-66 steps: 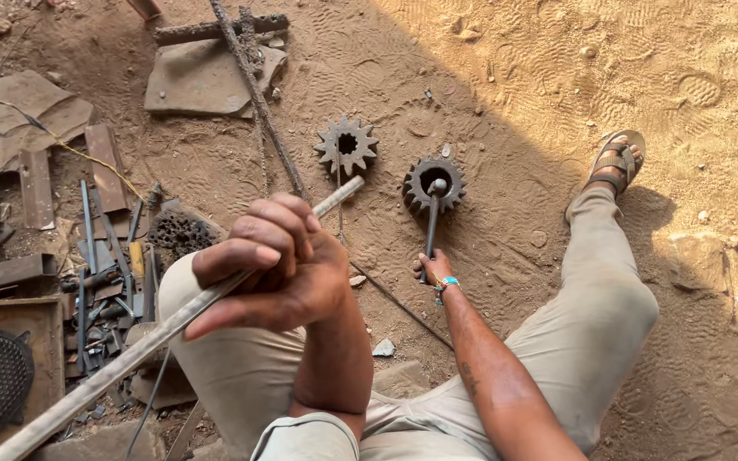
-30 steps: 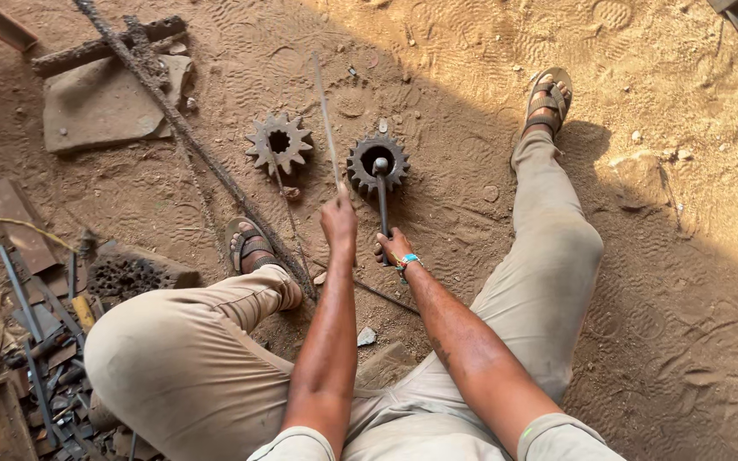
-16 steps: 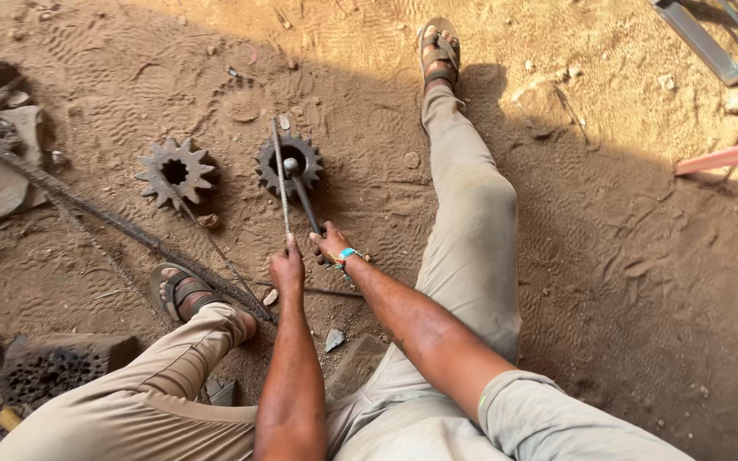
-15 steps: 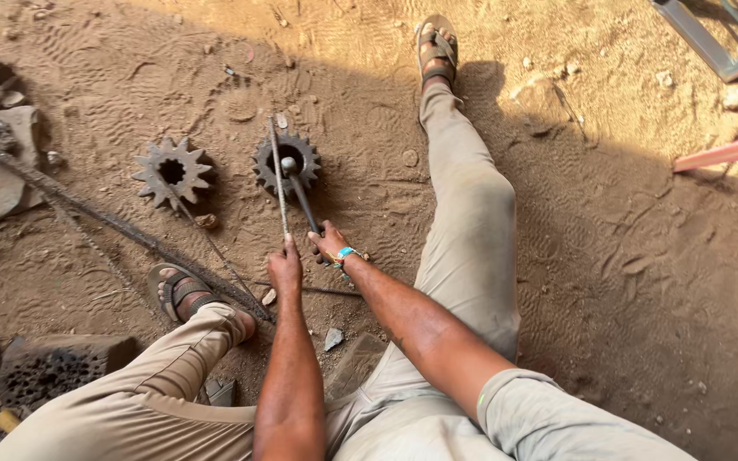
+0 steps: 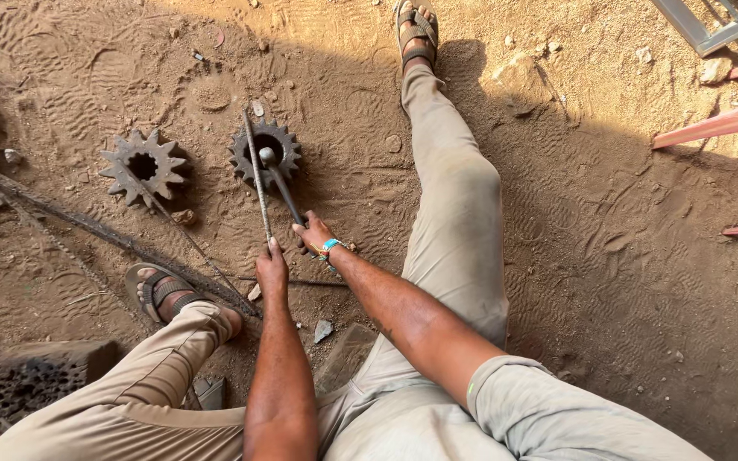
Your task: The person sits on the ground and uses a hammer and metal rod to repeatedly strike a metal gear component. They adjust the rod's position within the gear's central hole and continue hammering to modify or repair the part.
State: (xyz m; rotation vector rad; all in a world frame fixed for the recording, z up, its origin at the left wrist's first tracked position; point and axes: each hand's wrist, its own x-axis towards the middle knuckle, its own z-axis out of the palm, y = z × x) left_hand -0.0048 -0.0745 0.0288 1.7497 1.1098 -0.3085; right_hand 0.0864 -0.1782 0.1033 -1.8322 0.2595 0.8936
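Note:
I sit on sandy ground with my legs spread. My left hand [image 5: 272, 266] grips a thin ribbed steel rod [image 5: 256, 171] whose far end reaches over a dark toothed gear [image 5: 248, 154] lying flat on the dirt. My right hand [image 5: 313, 234], with a coloured wristband, holds the shaft of a dark round-headed tool [image 5: 282, 186] whose head rests in the gear's centre hole. A second rusty gear [image 5: 143, 166] lies to the left, untouched.
A long rusty bar [image 5: 87, 226] runs diagonally past my left sandalled foot [image 5: 160, 290]. A perforated metal block [image 5: 23, 384] sits bottom left. Pink bars [image 5: 715, 124] and a grey metal frame [image 5: 711, 30] lie at the right. A small stone [image 5: 323, 329] lies between my legs.
The view has swung right and down. My left hand lowered the thin rod from near my knee and now holds it pointed at the gear beside the right hand's tool.

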